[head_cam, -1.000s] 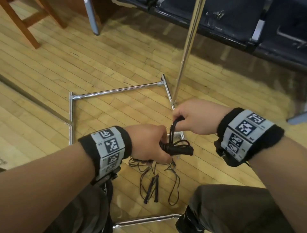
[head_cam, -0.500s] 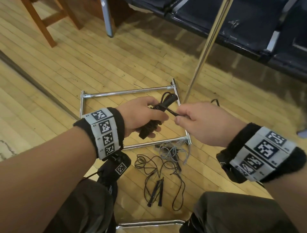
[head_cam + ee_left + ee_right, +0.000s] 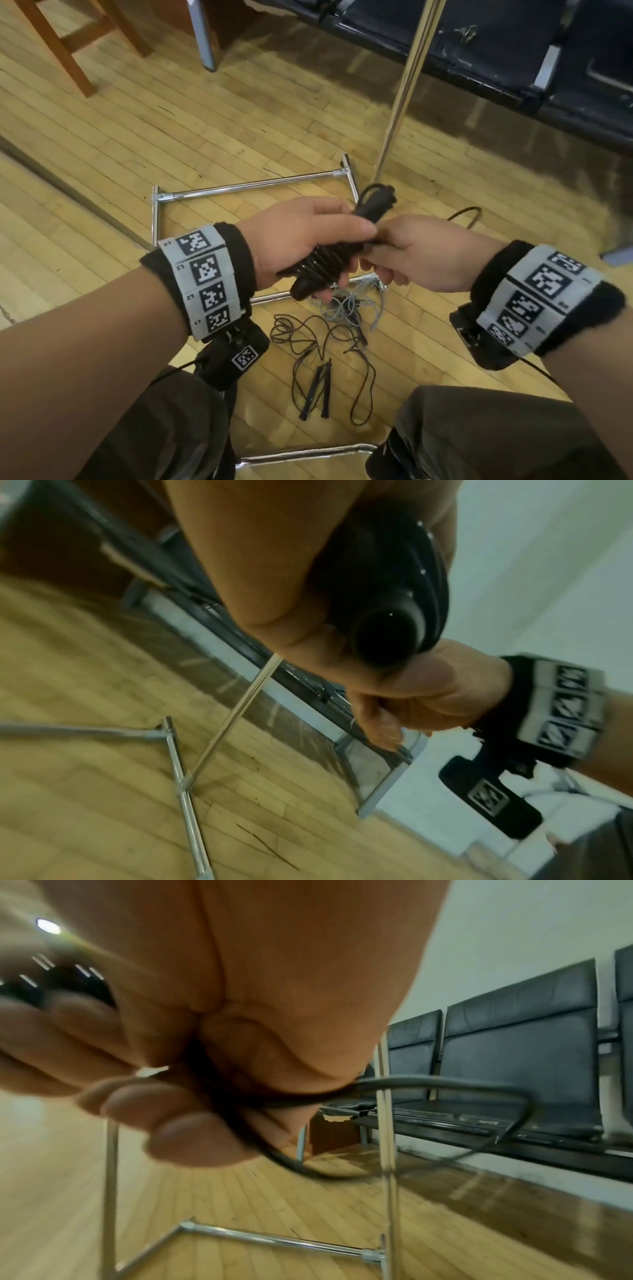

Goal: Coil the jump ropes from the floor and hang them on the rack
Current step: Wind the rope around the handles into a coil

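Black cord wraps tight round the jump rope handles (image 3: pixel 329 263), and the left hand (image 3: pixel 301 243) grips that bundle mid-air above the rack's chrome base (image 3: pixel 253 186). Right hand (image 3: pixel 431 253) meets it from the right, fingers pinching the loose cord end (image 3: pixel 445 1096), which loops out past the palm. Down on the wooden floor (image 3: pixel 171 137), near the knees, a second black rope (image 3: pixel 329 356) sprawls uncoiled, with a grey rope (image 3: pixel 352 305) tangled just beyond it against the base bar.
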`<state>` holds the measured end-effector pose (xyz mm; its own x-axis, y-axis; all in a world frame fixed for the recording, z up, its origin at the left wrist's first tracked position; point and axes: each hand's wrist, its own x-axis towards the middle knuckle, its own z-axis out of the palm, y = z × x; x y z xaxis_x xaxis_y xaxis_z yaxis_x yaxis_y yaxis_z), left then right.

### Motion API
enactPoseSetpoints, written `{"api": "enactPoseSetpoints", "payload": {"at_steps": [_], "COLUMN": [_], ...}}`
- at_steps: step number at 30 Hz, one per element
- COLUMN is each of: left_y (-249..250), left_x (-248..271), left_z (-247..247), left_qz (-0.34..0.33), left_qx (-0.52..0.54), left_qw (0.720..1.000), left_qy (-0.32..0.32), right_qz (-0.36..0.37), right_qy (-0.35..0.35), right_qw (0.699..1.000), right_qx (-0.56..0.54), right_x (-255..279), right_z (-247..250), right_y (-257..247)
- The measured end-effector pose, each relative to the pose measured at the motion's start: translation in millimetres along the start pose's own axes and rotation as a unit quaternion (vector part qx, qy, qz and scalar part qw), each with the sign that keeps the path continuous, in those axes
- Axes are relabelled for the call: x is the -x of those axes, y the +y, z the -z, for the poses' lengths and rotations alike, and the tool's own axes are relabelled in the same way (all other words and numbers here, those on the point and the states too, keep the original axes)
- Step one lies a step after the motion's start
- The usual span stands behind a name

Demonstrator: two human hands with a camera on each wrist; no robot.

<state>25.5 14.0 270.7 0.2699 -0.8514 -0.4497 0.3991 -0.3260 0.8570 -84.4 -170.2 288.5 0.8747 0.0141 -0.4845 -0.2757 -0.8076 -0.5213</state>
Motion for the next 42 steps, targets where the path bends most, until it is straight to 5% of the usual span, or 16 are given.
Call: {"api": "enactPoseSetpoints", "payload": {"at_steps": [4,8,12,16,20,23,27,34,37,39,42], "left_y": [-2.9,-14.1,-21.8,-18.7,-5.7,3.7,10.1,11.5,9.1,4.5,-7.4], "left_x": [1.6,-1.0,-6.2,-10.7,-4.8,1.6,5.2,7.5,6.8,4.7,-0.2], "left_z": [-18.8,-33.4,-28.1,-0.9,29.9,37.6,33.0,5.9,-5.8,-12.5,-21.9], "left_qz": [0.029,0.042,0.093,0.087,0.054,0.024,-0.017,-0.04,0.006,0.033,0.069], "left_qx": [-0.23,-0.524,-0.596,-0.523,-0.282,-0.094,0.008,-0.043,-0.145,-0.288,-0.5], "left_qw": [0.972,0.85,0.796,0.832,0.926,0.975,0.995,0.998,0.989,0.957,0.863], "left_qy": [-0.044,-0.022,0.043,0.166,0.244,0.201,0.098,0.016,-0.017,-0.032,-0.029], "right_qz": [0.0,-0.005,0.022,0.056,0.049,0.02,-0.017,-0.047,-0.035,-0.024,-0.013], "right_qy": [-0.034,0.0,0.072,0.102,0.113,0.091,0.046,-0.009,-0.046,-0.043,0.004], "right_qw": [0.997,0.985,0.973,0.97,0.984,0.992,0.998,0.998,0.997,0.994,0.986], "right_qx": [0.073,0.171,0.219,0.215,0.13,0.079,0.033,-0.037,0.041,0.102,0.166], "right_x": [-8.9,-16.4,-14.0,-2.4,3.9,-1.6,-7.0,-15.1,-21.4,-26.9,-31.8], "right_z": [3.9,1.1,6.0,6.1,2.1,0.4,-5.5,-5.2,0.2,1.4,1.5], "right_y": [4.9,-8.7,-31.8,-54.0,-51.7,-32.4,-7.6,3.0,2.6,-2.5,-16.1]}}
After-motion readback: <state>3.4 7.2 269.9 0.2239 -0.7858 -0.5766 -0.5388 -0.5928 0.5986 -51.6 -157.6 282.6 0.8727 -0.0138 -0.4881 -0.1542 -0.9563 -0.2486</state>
